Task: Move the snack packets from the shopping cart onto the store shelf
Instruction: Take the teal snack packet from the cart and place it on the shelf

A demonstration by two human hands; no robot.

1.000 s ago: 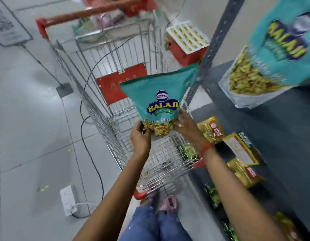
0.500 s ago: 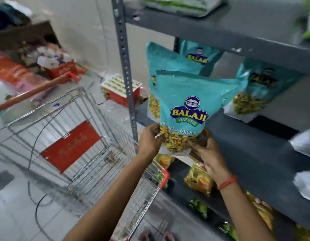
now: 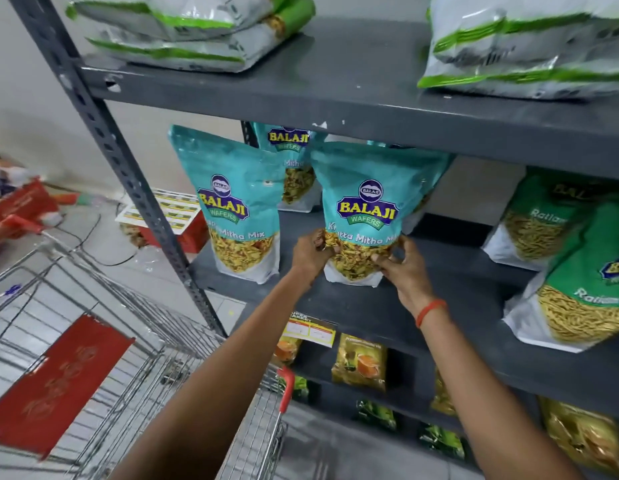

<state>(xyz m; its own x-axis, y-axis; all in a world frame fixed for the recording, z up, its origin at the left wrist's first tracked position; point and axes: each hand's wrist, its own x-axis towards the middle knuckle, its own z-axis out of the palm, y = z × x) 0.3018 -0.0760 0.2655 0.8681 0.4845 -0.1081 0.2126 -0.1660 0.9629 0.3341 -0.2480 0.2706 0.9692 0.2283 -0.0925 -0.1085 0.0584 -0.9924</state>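
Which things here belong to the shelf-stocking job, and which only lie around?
Part of the job:
- teal Balaji packet held by left hand and right hand
- middle shelf
- shopping cart

Lying about:
- green Ratlami packets
- white and green bags
- red box

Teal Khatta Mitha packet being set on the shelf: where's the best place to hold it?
Hold the teal packet by its lower corners from the front, as the left hand and right hand do: it stands upright, weight low, top under the shelf above.
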